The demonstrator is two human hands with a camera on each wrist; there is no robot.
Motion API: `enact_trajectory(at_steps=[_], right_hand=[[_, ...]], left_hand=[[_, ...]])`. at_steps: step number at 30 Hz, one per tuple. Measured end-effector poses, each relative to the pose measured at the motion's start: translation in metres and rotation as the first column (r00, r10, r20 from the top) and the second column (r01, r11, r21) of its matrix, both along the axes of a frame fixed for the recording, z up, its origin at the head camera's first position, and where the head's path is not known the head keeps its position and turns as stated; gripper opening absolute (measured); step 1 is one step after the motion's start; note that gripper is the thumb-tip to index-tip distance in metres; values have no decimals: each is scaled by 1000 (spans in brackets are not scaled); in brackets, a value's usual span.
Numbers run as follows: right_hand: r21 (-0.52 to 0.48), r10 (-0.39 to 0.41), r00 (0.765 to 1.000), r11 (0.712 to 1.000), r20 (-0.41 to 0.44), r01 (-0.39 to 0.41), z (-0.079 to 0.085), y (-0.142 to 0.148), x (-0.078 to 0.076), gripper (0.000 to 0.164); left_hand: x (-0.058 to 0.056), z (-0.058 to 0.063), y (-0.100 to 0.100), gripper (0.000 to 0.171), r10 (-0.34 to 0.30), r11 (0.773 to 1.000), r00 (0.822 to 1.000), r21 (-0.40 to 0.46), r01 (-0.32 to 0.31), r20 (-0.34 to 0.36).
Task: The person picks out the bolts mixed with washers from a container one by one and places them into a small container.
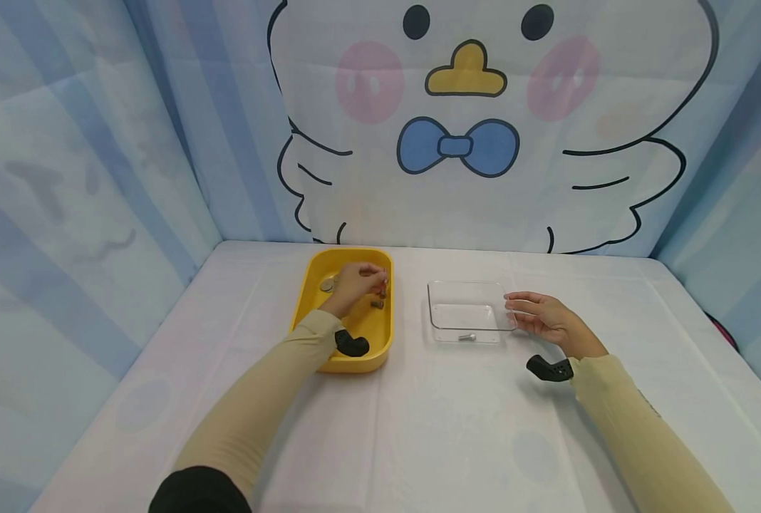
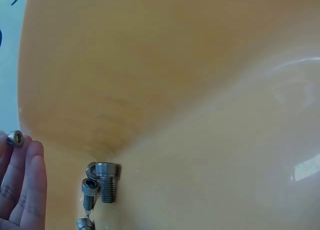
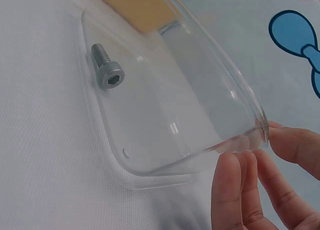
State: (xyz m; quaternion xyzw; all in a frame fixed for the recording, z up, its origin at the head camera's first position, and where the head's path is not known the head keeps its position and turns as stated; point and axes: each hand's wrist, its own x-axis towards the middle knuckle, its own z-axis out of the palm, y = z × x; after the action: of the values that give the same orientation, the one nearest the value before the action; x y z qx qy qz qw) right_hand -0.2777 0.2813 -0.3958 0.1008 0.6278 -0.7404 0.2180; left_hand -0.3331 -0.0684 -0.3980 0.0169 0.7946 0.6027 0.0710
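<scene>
Over the far part of a yellow tray [image 1: 317, 364], my left hand [image 1: 353, 286] pinches a socket head bolt [image 2: 16, 138] between its fingertips. Inside the tray below it lie several more bolts [image 2: 106, 182], close together near the wall. My right hand [image 1: 547, 322] holds the right side of a clear plastic box [image 1: 441, 329], its fingers against the outer wall and its thumb by the rim. In that box a single socket head bolt [image 3: 107, 67] lies on the bottom, near the front wall.
Silvery round pieces [image 1: 327, 284] lie in the left part of the tray, partly behind the left hand. A white cloth [image 1: 444, 427] covers the table. Printed curtains [image 1: 457, 206] stand at the back and both sides.
</scene>
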Motion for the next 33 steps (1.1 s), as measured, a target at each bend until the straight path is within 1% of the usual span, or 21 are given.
enact_trajectory(at_steps=[8,14,19,23,26,30,33], right_hand=[[-3,2,1000,1000,2,-2,1,0,0,20],[1,5,1000,1000,1,-5,3,-1,2,19],[-2,15,1000,1000,-8,-15,4,0,3,20],[-10,15,1000,1000,-6,-15,2,1,2,20],[-14,9,1000,1000,1,-9,2,1,2,20],[-19,10,1000,1000,2,-10,3,0,3,20],[-22,16,1000,1000,1,-16,4,-1,2,20]], left_hand=[[0,3,0,22,30,999,999,18,-30,-32],[1,7,-1,23,28,999,998,21,-27,-53],[3,14,0,23,24,998,997,56,-20,-69],[5,21,3,23,6,995,998,100,0,-64],[7,27,6,23,-21,992,998,121,29,-62],[9,32,13,24,-49,992,997,111,55,-56],[10,35,19,25,-58,992,997,111,63,-50]])
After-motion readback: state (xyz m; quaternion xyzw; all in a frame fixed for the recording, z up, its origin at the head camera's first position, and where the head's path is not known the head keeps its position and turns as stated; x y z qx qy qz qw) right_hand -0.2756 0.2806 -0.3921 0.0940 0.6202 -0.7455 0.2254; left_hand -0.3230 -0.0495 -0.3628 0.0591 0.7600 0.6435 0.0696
